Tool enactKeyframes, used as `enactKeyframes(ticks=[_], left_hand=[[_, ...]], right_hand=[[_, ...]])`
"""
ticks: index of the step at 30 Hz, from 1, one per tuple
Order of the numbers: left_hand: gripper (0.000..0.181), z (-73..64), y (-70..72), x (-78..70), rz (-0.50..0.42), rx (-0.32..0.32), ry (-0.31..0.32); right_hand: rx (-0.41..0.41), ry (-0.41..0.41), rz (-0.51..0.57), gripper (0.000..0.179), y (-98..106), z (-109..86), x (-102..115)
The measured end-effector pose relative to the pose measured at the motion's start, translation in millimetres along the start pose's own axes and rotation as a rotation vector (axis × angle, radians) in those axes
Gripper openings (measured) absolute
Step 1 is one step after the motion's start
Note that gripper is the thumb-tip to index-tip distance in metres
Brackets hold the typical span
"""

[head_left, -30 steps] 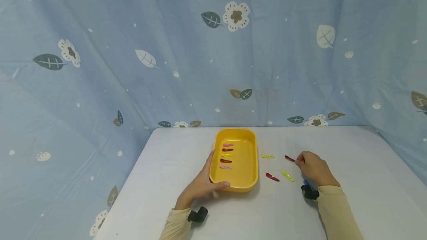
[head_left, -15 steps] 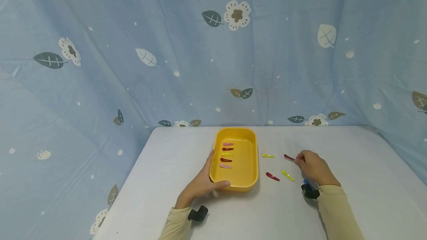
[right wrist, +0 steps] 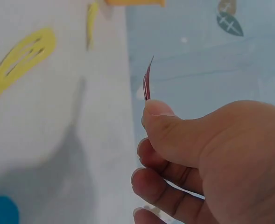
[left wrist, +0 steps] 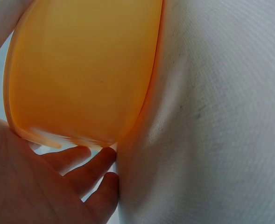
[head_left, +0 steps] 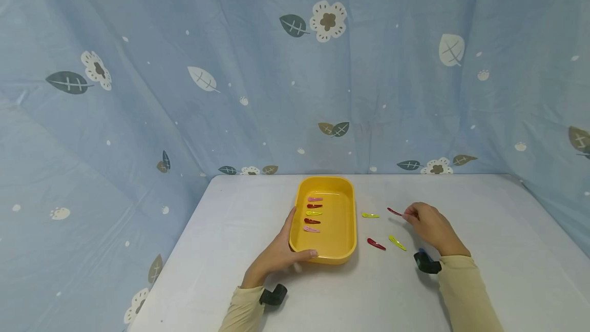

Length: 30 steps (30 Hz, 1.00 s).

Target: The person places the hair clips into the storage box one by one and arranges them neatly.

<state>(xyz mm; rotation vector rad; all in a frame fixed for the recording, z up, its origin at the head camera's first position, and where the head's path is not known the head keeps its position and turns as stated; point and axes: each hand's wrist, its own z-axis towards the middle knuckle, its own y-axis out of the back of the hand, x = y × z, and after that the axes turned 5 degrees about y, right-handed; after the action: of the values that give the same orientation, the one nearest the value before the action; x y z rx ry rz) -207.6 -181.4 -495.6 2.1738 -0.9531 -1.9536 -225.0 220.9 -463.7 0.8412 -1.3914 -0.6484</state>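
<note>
My left hand (head_left: 280,256) grips the near left corner of a yellow tray (head_left: 348,257), thumb along the front rim and fingers at the left side. In the left wrist view its fingers curl by the wall of the tray (left wrist: 86,70). Inside, several pink, red and yellow snap hair clips lie in a column on the left. Thumb and forefinger of my right hand (head_left: 432,228) pinch a red hair clip (head_left: 394,211). That red clip (right wrist: 147,84) shows edge-on in the right wrist view, its tip pointing away, its shadow on the white table.
Between tray and right hand lie a yellow clip (head_left: 371,215), a red clip (head_left: 376,244) and another yellow clip (head_left: 397,243). A blue object (right wrist: 3,211) sits near the right wrist. Behind the table (head_left: 341,301) hangs a blue patterned curtain (head_left: 258,91).
My right hand has lifted the red hair clip off the table and moved it slightly left and away from me. The left hand and tray have stayed put.
</note>
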Motion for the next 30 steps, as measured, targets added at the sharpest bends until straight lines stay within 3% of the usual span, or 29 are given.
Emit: enactKeyframes(ticks=[15, 30], left_hand=[[0.129, 0.1, -0.5, 0.2, 0.009, -0.005, 0.01], [0.128, 0.0, 0.9, 3.0, 0.013, -0.003, -0.02]], right_hand=[[-0.034, 0.086, 0.037, 0.011, 12, -6.6, 34], [-0.03, 0.15, 0.096, 0.01, 6, -10.7, 70]])
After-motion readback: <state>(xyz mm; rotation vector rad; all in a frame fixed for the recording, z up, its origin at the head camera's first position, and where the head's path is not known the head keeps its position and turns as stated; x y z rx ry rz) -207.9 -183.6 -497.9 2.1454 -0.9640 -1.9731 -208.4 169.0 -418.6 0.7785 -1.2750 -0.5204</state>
